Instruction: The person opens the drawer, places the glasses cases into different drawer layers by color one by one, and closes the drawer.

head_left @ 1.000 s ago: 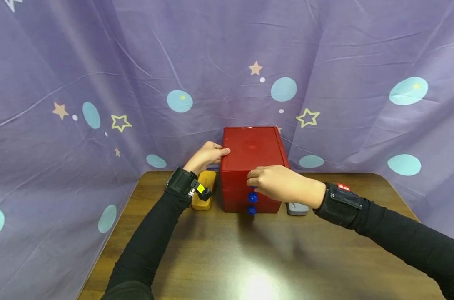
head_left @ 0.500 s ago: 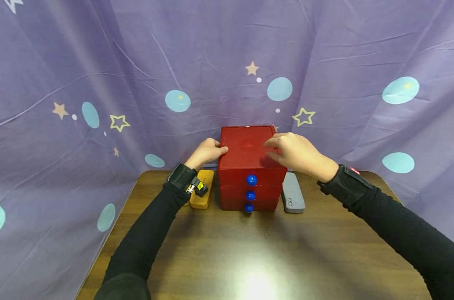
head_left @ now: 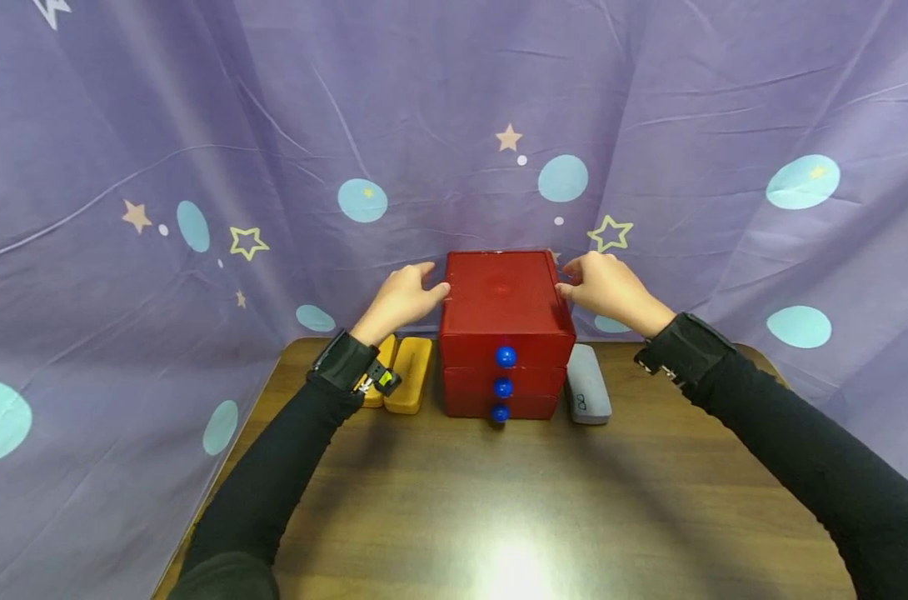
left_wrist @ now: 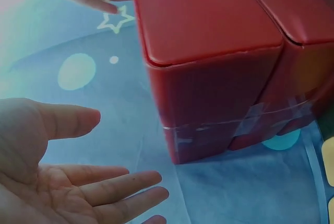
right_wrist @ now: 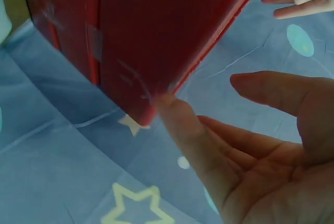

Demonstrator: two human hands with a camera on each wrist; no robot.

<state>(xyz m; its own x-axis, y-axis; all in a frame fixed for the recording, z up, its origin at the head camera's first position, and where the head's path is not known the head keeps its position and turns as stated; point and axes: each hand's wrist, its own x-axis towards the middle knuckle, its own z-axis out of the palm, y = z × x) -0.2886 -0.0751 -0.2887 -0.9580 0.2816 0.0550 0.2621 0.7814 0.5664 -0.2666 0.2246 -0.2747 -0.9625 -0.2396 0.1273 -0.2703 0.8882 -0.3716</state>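
A red chest of drawers (head_left: 505, 292) with blue round knobs (head_left: 506, 357) stands at the back of the table. Its stacked fronts are flush in the head view. To its left is my left hand (head_left: 400, 300), fingers straight and thumb spread; the left wrist view shows a gap between this hand (left_wrist: 78, 166) and the red side. On the other side, my right hand (head_left: 610, 287) holds nothing, its thumb near the top right edge. In the right wrist view one finger of that hand (right_wrist: 261, 166) reaches right to the chest's edge. Clear tape (left_wrist: 251, 118) crosses the side wall.
Two yellow cases (head_left: 409, 375) lie left of the chest, the outer one partly behind the left wrist. A grey glasses case (head_left: 587, 385) lies close on its right. A purple patterned curtain (head_left: 439, 100) hangs right behind the wooden table (head_left: 439, 500).
My right hand has moved from the top drawer's front, back over the top, to the chest's right side. My left hand has let go of the left edge and drawn slightly left.
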